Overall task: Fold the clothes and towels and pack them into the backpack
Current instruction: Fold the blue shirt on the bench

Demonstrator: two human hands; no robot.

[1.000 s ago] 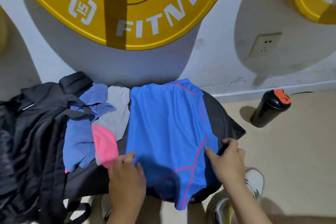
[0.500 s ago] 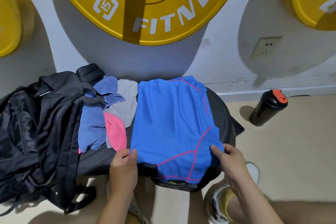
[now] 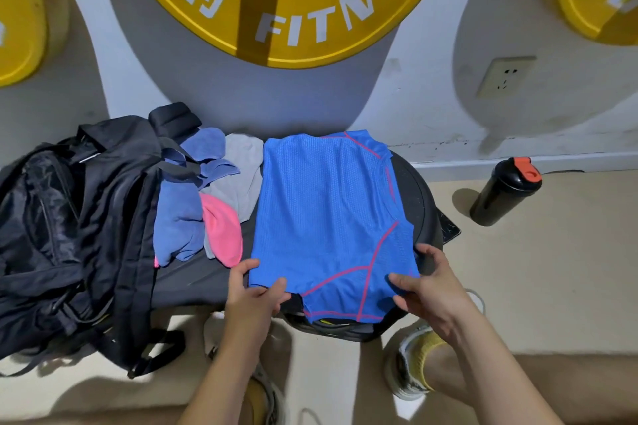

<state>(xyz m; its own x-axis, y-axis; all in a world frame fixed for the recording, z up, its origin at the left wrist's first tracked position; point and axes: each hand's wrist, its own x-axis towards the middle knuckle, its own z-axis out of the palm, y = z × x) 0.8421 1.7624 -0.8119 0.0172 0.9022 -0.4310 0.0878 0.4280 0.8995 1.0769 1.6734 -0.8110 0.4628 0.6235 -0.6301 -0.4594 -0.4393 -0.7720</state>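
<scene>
Black backpack, blue shirt lying outside it

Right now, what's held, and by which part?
The blue mesh shirt with pink seams, by its near edge: left hand at the near-left corner, right hand at the near-right corner.

Left hand, right hand, earlier flat on blue shirt, now pinching its near edge

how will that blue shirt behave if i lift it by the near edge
Probably floppy: the blue shirt drapes over the black stool, so it would likely sag and unfold. Likely light too: the left hand and right hand grip only its near corners.
</scene>
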